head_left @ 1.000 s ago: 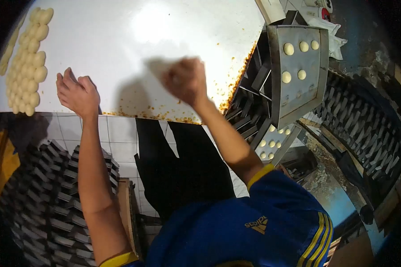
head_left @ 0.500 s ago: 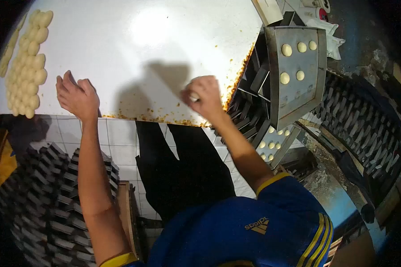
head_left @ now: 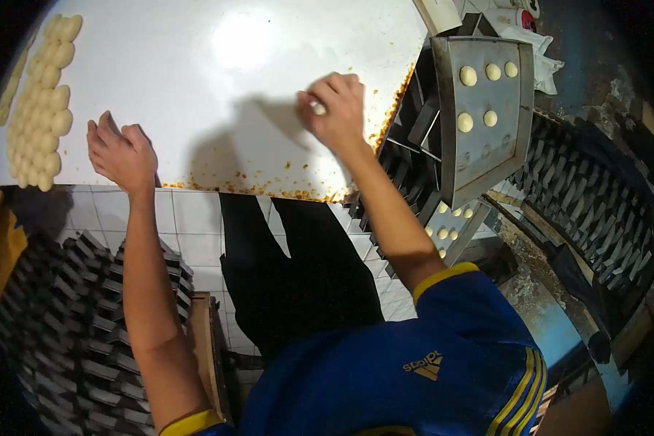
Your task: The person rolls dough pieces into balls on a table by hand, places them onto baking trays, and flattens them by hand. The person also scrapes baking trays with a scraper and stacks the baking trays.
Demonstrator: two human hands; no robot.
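My right hand is curled around a small pale dough ball, part of which shows between thumb and fingers, over the right side of the white table. At the table's near edge, my left hand has loosely bent fingers, the thumb standing apart from them. No dough is visible in it, though the palm side is hidden. Left of that hand lies a block of many dough balls, packed touching one another. A metal tray with several spaced dough balls rests beyond the table's right edge.
Below that tray, a second tray also carries dough balls. Dark stacked metal pieces stand at lower left, and more stacks are at right. Brown crumbs line the table's near and right edges. A white bag lies at upper right.
My right hand has moved away from my body, up the table, with the dough ball still in it. My left hand has shifted only slightly.
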